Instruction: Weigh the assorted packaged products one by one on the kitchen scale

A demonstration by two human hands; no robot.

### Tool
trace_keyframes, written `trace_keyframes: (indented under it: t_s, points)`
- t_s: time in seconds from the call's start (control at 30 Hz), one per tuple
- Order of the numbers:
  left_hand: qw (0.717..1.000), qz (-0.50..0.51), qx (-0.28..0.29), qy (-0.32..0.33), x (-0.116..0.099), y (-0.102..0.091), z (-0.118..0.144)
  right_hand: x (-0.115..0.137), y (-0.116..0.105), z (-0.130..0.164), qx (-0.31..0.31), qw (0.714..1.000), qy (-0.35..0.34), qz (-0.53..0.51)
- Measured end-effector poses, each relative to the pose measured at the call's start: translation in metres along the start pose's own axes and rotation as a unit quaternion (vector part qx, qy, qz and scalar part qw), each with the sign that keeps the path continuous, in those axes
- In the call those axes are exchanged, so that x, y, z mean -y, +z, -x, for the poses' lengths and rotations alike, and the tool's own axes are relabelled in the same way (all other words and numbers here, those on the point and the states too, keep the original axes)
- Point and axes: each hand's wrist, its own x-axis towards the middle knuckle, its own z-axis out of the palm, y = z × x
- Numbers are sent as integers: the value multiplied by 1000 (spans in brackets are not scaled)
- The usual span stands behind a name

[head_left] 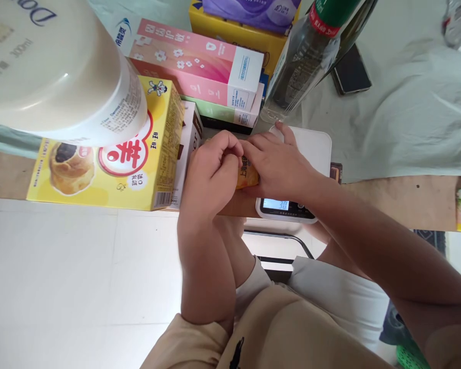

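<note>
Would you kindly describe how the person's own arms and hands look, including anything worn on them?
Both forearms are bare to the hands. The left hand and right hand wear no gloves, and no rings, watch or bracelet show. No sleeves are visible on either arm.

The small packet (248, 177) between the two hands is orange-yellow with red characters. The scale (315, 146) is white, and its display (275, 204) is pale blue. The big box (111, 154) at the left is yellow, with a red and white round logo and a picture of a golden-brown pastry. The long carton (200, 64) behind is pink with small white flowers. The bottle (303, 56) is clear with a red and green label. The cloth (407, 102) is pale green, and the worktop (399, 197) is light brown.
</note>
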Motion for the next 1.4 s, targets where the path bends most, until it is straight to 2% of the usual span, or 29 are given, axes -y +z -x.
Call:
trace_keyframes:
  t_s: [0.1,0.2,0.3,0.37,0.43,0.5,0.6,0.67,0.87,0.93,1.03,1.13,1.27,1.4]
  points:
    - [1000,9,-2,25,0,0,1,-1,1,2,-26,1000,-6,-9]
    - [996,41,-31,70,2,1,1,-2,-3,8,-56,998,-19,-10]
    - [987,84,-77,110,5,3,1,-4,-13,22,-89,996,-19,-7]
    - [982,104,-85,132,5,6,1,-8,-22,36,-126,992,-23,-8]
    - [984,95,-66,135,1,11,1,-17,-30,51,-156,987,-30,-11]
    - [987,73,-15,145,-5,19,2,-30,-34,66,-174,984,-34,-13]
    - [981,44,75,176,-13,31,3,-52,-34,81,-166,985,-38,-2]
    - [977,29,109,180,-17,38,4,-65,-32,87,-146,989,-33,7]
    - [982,28,114,145,-22,43,2,-84,-24,90,-64,998,4,-12]
    - [984,25,112,137,-23,42,1,-84,-23,92,-65,998,14,-15]
    - [987,26,101,122,-22,39,1,-77,-22,101,-125,992,19,-23]
    - [986,43,82,137,-17,39,0,-66,-18,118,-197,978,23,-60]
    - [983,48,81,160,-11,42,-1,-57,-7,136,-251,962,21,-101]
    - [985,24,87,146,-13,43,-1,-53,-3,129,-327,936,19,-131]
